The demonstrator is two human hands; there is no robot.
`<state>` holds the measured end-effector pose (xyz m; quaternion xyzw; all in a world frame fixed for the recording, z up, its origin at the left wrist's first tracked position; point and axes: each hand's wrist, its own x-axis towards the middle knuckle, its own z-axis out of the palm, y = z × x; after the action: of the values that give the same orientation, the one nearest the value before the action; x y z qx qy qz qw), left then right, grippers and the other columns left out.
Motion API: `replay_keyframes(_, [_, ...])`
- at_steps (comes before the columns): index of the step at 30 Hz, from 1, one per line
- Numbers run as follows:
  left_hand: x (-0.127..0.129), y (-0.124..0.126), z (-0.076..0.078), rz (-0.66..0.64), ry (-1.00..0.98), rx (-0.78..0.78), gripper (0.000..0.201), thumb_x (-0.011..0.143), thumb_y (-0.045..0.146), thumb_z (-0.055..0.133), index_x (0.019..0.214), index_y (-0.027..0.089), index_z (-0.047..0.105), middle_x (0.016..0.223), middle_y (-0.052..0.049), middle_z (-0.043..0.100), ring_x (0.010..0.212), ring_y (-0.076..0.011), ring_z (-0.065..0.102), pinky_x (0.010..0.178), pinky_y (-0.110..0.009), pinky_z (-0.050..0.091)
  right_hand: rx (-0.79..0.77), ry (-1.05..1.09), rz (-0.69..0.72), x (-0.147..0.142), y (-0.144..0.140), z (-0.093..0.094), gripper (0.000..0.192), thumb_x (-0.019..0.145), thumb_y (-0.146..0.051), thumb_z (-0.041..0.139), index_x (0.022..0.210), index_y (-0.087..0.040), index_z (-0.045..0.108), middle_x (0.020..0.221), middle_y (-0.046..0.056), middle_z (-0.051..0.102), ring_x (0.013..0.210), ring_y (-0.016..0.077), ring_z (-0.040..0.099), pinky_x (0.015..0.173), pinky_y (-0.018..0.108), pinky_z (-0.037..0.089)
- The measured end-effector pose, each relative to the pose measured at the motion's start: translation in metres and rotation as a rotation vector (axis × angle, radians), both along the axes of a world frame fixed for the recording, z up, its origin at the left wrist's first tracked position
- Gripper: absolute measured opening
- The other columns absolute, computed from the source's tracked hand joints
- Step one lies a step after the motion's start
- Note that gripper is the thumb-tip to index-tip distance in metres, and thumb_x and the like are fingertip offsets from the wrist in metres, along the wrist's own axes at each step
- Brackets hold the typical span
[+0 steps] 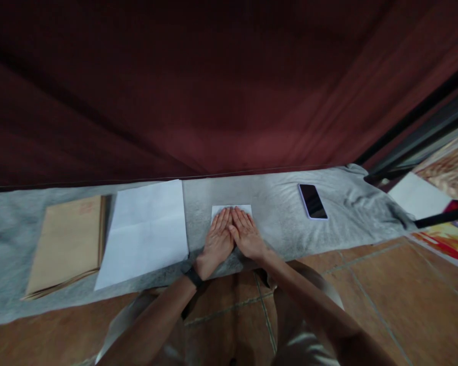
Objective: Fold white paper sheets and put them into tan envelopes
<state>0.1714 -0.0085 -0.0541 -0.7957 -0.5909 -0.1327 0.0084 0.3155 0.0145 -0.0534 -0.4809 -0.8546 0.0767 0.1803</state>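
My left hand (220,236) and my right hand (247,235) lie flat, side by side, on a small white sheet of paper (232,207). Their fingers are stretched out and point away from me, with the thumbs meeting in the middle. Most of the sheet is hidden under the hands; its far edge and corners show. A black band circles my left wrist. To the left of my hands lies a stack of large white paper (148,229) with faint crease lines.
Brown paper envelopes (66,239) are stacked at the far left. A phone (313,202) with a dark screen lies to the right. Everything rests on a grey cloth (275,223). Behind it hangs a dark red curtain (221,101); a dark frame stands at the right, above the tiled floor (385,284).
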Motion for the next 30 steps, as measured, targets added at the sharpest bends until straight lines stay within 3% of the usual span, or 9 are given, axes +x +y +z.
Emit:
replay_keyframes(4, [0.0,0.0,-0.009,0.01,0.017,-0.05,0.061,0.098,0.017,0.028,0.158,0.004,0.031,0.165,-0.017,0.034,0.156,-0.0242,0.023,0.128,-0.046,0.024,0.004,-0.031,-0.011,-0.001,-0.001,-0.005,0.058,0.109,-0.041,0.028,0.158,-0.01,0.036,0.163,0.013,0.038,0.154,0.0222,0.03,0.127,0.044,0.024])
replay_keyframes(16, [-0.018,0.002,0.001,0.151,-0.012,-0.104,0.062,0.103,0.031,0.028,0.157,0.003,0.033,0.165,-0.017,0.031,0.156,-0.0263,0.024,0.128,-0.047,0.021,0.062,-0.09,-0.119,0.017,0.003,-0.014,0.061,0.108,-0.042,0.034,0.157,-0.006,0.037,0.163,0.016,0.035,0.153,0.0279,0.033,0.126,0.048,0.023])
replay_keyframes(26, [-0.033,-0.001,0.004,0.254,-0.01,-0.089,0.06,0.103,0.033,0.029,0.158,0.011,0.035,0.163,-0.013,0.037,0.155,-0.0261,0.026,0.128,-0.049,0.019,0.0,-0.116,-0.208,0.035,0.007,-0.005,0.057,0.107,-0.035,0.032,0.157,-0.009,0.039,0.163,0.016,0.035,0.151,0.0303,0.036,0.124,0.052,0.023])
replay_keyframes(30, [-0.024,0.004,0.008,0.208,-0.043,-0.012,0.06,0.103,0.031,0.028,0.158,0.008,0.035,0.163,-0.015,0.038,0.156,-0.0254,0.025,0.129,-0.049,0.019,0.011,-0.082,-0.18,0.025,0.012,0.003,0.057,0.108,-0.037,0.029,0.158,-0.01,0.037,0.165,0.013,0.034,0.152,0.0286,0.034,0.126,0.051,0.02])
